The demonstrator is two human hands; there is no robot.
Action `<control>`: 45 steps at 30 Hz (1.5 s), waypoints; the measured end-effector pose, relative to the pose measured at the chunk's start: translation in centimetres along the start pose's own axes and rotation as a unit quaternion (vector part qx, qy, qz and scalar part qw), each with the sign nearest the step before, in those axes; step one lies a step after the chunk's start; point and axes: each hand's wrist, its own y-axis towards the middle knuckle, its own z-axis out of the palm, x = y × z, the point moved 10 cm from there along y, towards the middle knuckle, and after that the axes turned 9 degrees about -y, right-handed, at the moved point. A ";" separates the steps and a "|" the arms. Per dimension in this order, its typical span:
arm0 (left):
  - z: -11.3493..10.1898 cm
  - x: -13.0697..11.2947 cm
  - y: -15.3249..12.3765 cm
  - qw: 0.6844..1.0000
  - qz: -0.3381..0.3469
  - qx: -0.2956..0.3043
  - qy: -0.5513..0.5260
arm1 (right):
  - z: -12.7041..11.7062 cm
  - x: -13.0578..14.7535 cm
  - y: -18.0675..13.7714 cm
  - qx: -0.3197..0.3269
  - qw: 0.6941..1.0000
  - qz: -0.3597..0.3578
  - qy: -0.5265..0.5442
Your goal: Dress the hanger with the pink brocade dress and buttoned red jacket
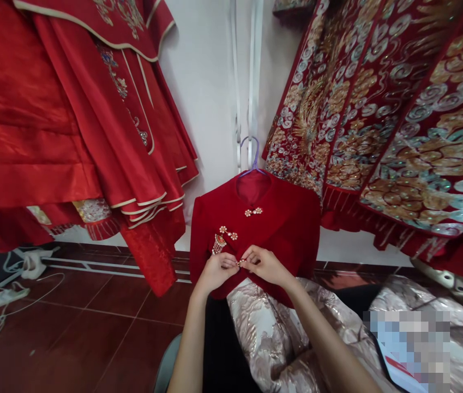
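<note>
A dark red jacket (284,234) hangs in front of me on a purple hanger (255,158). Low on its front edge, my left hand (218,269) and my right hand (268,266) meet, fingertips pinched on a small beaded clasp (240,263). The fingers partly cover this clasp. Above it, a flower-shaped gold clasp (228,234) sits on the slanted front, and a similar collar clasp (253,212) lies below the neckline. Beside my left hand is a tasselled brooch (218,243). Shiny pale patterned fabric (259,322) drapes across my lap beneath the hands.
Red garments (104,109) hang at left and a heavily embroidered robe (378,120) at right. White rack poles (251,71) stand behind the jacket. White cables (6,300) lie on the tiled floor (92,327). A phone-like, partly blurred object (398,360) rests on the fabric at lower right.
</note>
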 end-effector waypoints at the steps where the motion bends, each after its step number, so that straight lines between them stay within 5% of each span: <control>1: 0.0 0.0 0.0 1.000 -0.003 0.002 -0.008 | -0.1 0.1 0.0 -0.007 1.000 -0.001 -0.002; 15: -1.4 0.9 0.0 0.997 -0.018 -0.075 0.029 | -0.1 0.2 0.1 -0.060 0.995 0.000 -0.079; 26: -1.0 -0.2 -0.3 0.997 0.015 -0.038 0.067 | -0.1 0.8 0.0 -0.039 0.996 0.002 -0.076; 36: -3.0 -3.0 -1.5 0.986 0.036 -0.077 0.146 | -7.3 1.9 -1.8 -0.073 0.996 0.039 -0.013; 45: -1.0 -1.8 -1.1 0.991 0.001 -0.036 0.130 | -6.7 2.8 -1.7 -0.054 0.998 0.016 -0.014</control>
